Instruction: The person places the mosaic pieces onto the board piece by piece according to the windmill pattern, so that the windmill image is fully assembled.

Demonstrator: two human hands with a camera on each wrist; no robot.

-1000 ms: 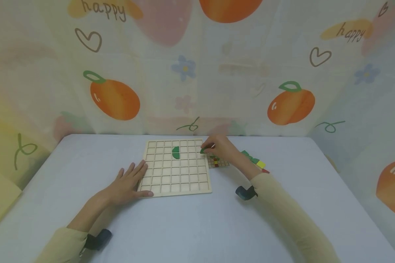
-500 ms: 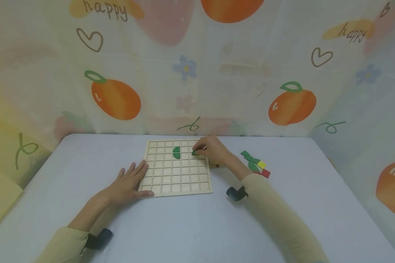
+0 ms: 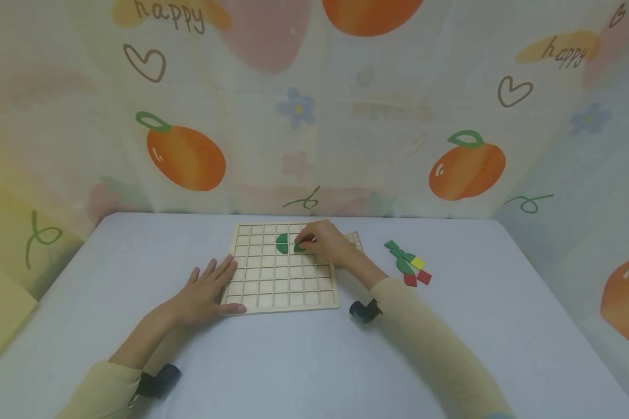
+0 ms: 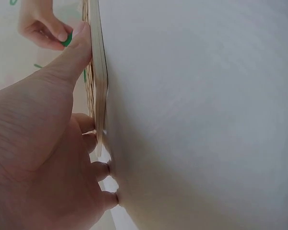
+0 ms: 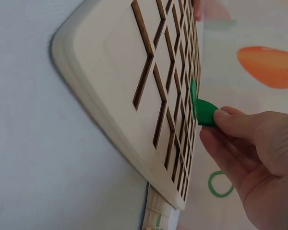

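Note:
A wooden grid board point(image 3: 266, 286) lies on the white table. Two green quarter-circle tiles point(image 3: 282, 243) sit in neighbouring cells of its upper part, forming a half disc. Between thumb and fingertips, my right hand point(image 3: 327, 241) pinches another green quarter-circle tile point(image 5: 207, 112), held close over the board just right of the placed pair. My left hand point(image 3: 201, 294) rests at the board's left edge, fingers spread straight and thumb on the near left corner. Behind the right hand a small gridded card point(image 3: 354, 240) is partly hidden.
Right of the board lie several loose tiles: green ones point(image 3: 405, 266), a yellow one point(image 3: 417, 263) and red ones point(image 3: 410, 280). A patterned cloth point(image 3: 314, 145) with printed oranges hangs behind the table. Both wrists wear a black camera point(image 3: 364, 311).
My right hand has moved left across the board with the green tile, nearing the placed pair. The loose tiles and the card's far right corner have come into view. My left hand stays put.

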